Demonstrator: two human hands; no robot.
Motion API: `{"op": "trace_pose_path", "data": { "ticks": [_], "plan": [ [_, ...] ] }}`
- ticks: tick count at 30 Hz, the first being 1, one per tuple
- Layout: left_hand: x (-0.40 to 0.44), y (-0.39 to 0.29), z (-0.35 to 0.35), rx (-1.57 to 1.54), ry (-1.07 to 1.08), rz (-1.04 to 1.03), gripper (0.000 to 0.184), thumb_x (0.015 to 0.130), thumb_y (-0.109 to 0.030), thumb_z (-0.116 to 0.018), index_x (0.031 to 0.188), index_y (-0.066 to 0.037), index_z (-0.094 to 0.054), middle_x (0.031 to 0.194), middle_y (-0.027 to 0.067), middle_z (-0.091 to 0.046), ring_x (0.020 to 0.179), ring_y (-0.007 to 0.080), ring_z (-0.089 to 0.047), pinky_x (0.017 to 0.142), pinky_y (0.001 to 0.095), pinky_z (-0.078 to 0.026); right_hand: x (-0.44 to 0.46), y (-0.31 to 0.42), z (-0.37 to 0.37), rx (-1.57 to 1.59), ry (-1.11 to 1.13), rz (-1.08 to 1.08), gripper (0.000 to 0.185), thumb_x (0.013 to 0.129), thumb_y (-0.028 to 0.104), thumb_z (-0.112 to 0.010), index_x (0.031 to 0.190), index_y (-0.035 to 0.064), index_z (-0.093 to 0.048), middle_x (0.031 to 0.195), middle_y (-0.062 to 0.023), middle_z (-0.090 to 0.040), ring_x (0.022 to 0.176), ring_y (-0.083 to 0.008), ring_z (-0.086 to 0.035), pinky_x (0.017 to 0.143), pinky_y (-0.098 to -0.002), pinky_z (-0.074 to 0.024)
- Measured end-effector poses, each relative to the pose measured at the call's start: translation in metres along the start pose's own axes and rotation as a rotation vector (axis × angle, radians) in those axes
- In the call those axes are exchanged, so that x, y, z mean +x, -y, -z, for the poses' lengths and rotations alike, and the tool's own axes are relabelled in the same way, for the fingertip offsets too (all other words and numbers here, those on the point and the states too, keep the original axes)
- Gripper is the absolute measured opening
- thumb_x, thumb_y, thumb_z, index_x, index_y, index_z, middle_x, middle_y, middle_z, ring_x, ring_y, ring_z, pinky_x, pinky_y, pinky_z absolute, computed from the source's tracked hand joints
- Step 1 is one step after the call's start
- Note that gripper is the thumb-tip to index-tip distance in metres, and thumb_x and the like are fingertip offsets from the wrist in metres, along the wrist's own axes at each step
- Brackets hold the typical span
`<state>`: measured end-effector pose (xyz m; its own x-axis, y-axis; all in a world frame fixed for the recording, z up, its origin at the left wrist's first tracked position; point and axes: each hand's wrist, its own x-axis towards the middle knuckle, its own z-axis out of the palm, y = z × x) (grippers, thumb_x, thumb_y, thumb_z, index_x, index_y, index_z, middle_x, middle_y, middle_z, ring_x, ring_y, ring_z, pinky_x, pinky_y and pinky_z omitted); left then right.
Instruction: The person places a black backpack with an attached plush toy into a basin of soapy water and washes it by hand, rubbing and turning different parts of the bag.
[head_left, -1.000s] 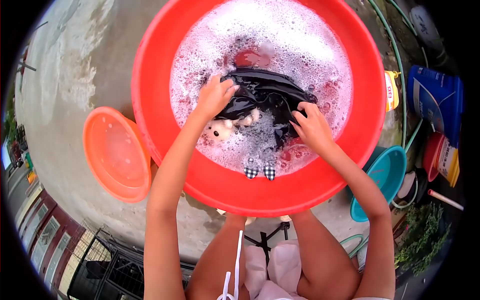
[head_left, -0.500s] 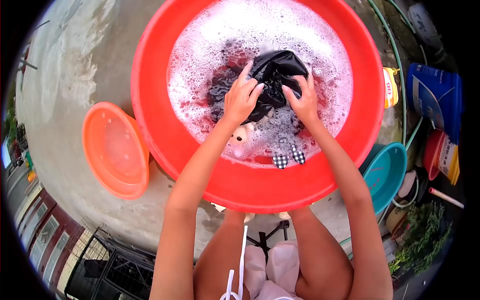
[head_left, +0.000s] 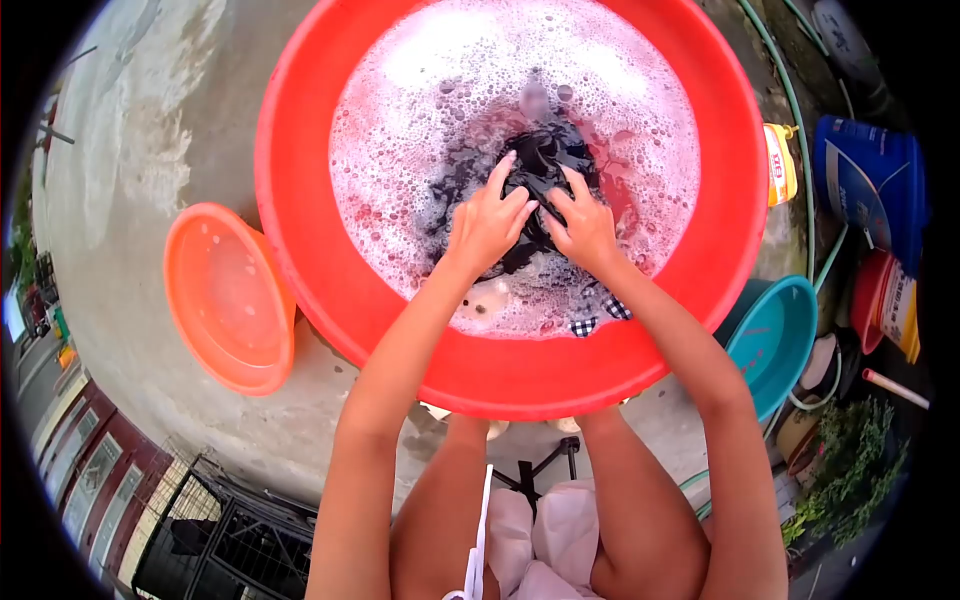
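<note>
A black cloth (head_left: 538,160), wet and partly under the sudsy water, lies in the large red basin (head_left: 530,385). My left hand (head_left: 488,225) grips its left side, index finger stretched forward along it. Close by on the right, my right hand (head_left: 585,222) has its fingers bent into the same cloth; the fingertips are partly hidden by folds and water. Nearer to me floats a pale plush toy's head (head_left: 484,302) with dark eyes. Two black-and-white checked pieces (head_left: 583,327) show at the near rim, beside my right forearm.
On the concrete at left sits an orange basin (head_left: 225,300). To the right are a teal basin (head_left: 775,345), a yellow-and-white container (head_left: 780,165), a blue bucket (head_left: 868,190) and a green hose (head_left: 795,120). A black wire cage (head_left: 230,530) stands at lower left.
The black cloth has gone from raised above the foam to lower in the water. My right hand has shifted left, closer to my left hand. The checked pieces have drifted right.
</note>
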<state>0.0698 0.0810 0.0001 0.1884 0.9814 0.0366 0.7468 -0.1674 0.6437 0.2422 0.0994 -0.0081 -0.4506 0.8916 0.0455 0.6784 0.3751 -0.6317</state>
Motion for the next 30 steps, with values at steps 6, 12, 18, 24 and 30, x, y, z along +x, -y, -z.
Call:
{"op": "trace_pose_path", "data": {
  "ticks": [6,12,18,24,30],
  "plan": [
    [-0.007,0.015,-0.022,0.025,0.063,0.111,0.013,0.084,-0.021,-0.054,0.090,-0.009,-0.056,0.105,0.0197,-0.055,0.072,0.0354,-0.059,0.057,0.0400,-0.049,0.003,-0.010,-0.012,-0.128,0.061,-0.032,0.026,0.072,0.020,-0.062,0.095,0.0114,-0.056,0.108,-0.0167,-0.054,0.065,-0.0320,-0.060,0.054,-0.0397,-0.0493],
    [0.010,0.039,-0.052,0.228,0.346,0.302,0.023,0.086,-0.028,-0.048,0.100,-0.014,-0.060,0.096,0.0095,-0.062,0.078,0.0266,-0.062,0.064,0.0416,-0.049,0.014,-0.032,-0.042,-0.144,0.052,-0.114,0.028,0.077,0.026,-0.057,0.099,0.0110,-0.059,0.092,-0.0159,-0.061,0.073,-0.0324,-0.061,0.062,-0.0415,-0.0493],
    [0.032,0.033,-0.042,0.214,0.350,0.355,0.034,0.090,-0.039,-0.037,0.097,-0.014,-0.059,0.089,0.0110,-0.064,0.078,0.0281,-0.063,0.066,0.0407,-0.050,0.065,-0.014,-0.011,-0.199,0.519,-0.504,0.042,0.084,0.043,-0.042,0.103,0.0103,-0.060,0.104,-0.0179,-0.059,0.095,-0.0345,-0.057,0.084,-0.0437,-0.0439],
    [0.031,0.033,-0.027,0.077,0.187,0.362,0.031,0.088,-0.034,-0.045,0.080,-0.006,-0.057,0.083,0.0180,-0.061,0.077,0.0363,-0.059,0.069,0.0433,-0.048,0.069,-0.062,-0.026,0.100,0.296,-0.346,0.048,0.082,0.047,-0.047,0.115,0.0123,-0.056,0.105,-0.0167,-0.060,0.098,-0.0321,-0.056,0.086,-0.0390,-0.0428],
    [0.015,0.033,0.030,0.310,-0.083,0.010,0.021,0.083,-0.023,-0.054,0.075,-0.003,-0.056,0.096,0.0150,-0.053,0.089,0.0338,-0.050,0.076,0.0456,-0.039,0.063,-0.028,0.044,-0.145,0.318,-0.118,0.024,0.084,0.028,-0.054,0.098,0.0109,-0.061,0.114,-0.0108,-0.052,0.099,-0.0305,-0.053,0.083,-0.0370,-0.0433]
  ]
}}
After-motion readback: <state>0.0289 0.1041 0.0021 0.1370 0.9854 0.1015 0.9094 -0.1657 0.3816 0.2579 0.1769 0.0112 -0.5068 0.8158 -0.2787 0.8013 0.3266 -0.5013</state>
